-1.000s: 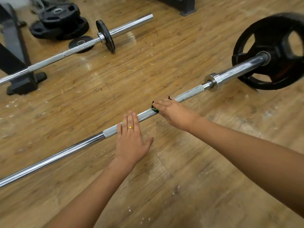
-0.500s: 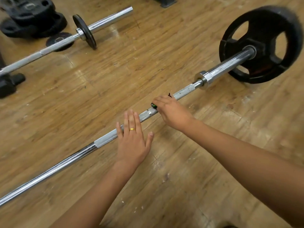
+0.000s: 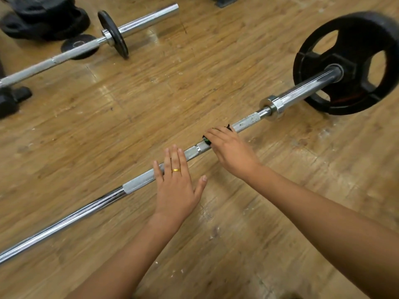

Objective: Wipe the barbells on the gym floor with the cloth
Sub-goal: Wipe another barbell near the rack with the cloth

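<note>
A near barbell (image 3: 86, 212) is laid across the wooden floor (image 3: 194, 72), running from the lower left up to the right. At its right end a large black weight plate (image 3: 354, 29) is mounted on the sleeve, and a shiny collar (image 3: 273, 105) is seen just inside it.

The bar's rough grey grip part is covered by both hands. The left hand (image 3: 177, 190) is laid flat over the bar with its fingers straight and close together, while the thumb is spread out to the side above the floor. A gold ring (image 3: 176, 170) is worn on one finger. Nothing is gripped by this hand.

The right hand (image 3: 231, 152) is placed just beyond it along the bar, towards the collar. Its fingers are curled over the bar, and the cloth (image 3: 207, 140) is held against the metal beneath them. Most of the cloth is hidden by the hand; only small dark and green bits are seen at the fingertips and at the far side of the hand. The two hands are kept slightly apart, with a short bare stretch of bar between them.

A far barbell (image 3: 43, 65) is laid at the upper left, well apart from the hands, with a small black plate (image 3: 113, 33) on it. Behind it a stack of black plates (image 3: 43, 20) is piled on the floor, and one small loose plate (image 3: 79, 45) is lying beneath the bar. A black stand foot (image 3: 10, 100) is seen at the left edge.
</note>
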The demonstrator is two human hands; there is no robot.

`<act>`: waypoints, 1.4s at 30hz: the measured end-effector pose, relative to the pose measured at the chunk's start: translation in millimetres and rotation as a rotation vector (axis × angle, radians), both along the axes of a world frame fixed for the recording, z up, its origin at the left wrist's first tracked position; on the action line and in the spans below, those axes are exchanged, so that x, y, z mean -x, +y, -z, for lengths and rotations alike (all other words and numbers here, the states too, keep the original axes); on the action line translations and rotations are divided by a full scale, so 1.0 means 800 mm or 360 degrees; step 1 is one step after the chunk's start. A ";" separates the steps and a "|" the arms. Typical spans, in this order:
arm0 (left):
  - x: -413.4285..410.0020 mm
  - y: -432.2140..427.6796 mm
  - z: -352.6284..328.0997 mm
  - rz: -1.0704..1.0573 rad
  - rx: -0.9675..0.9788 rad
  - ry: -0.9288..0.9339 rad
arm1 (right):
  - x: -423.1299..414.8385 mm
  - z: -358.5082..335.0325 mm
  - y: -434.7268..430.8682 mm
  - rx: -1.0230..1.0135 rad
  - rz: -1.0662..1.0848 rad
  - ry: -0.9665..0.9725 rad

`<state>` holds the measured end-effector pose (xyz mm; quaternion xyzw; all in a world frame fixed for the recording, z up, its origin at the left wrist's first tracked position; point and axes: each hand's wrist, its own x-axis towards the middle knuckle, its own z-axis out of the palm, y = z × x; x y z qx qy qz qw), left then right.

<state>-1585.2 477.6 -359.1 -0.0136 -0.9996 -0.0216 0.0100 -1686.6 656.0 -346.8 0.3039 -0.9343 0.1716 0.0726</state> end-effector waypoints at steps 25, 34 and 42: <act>0.014 0.004 -0.017 0.0177 -0.0160 -0.0016 | 0.012 -0.008 0.043 -0.0078 0.0078 -0.0090; -0.006 0.017 -0.015 0.0180 -0.0177 -0.0037 | -0.012 -0.006 0.043 -0.0035 0.0113 -0.0118; -0.023 0.035 -0.034 0.0161 -0.0075 -0.0208 | -0.030 -0.013 0.067 0.0001 0.0297 -0.0181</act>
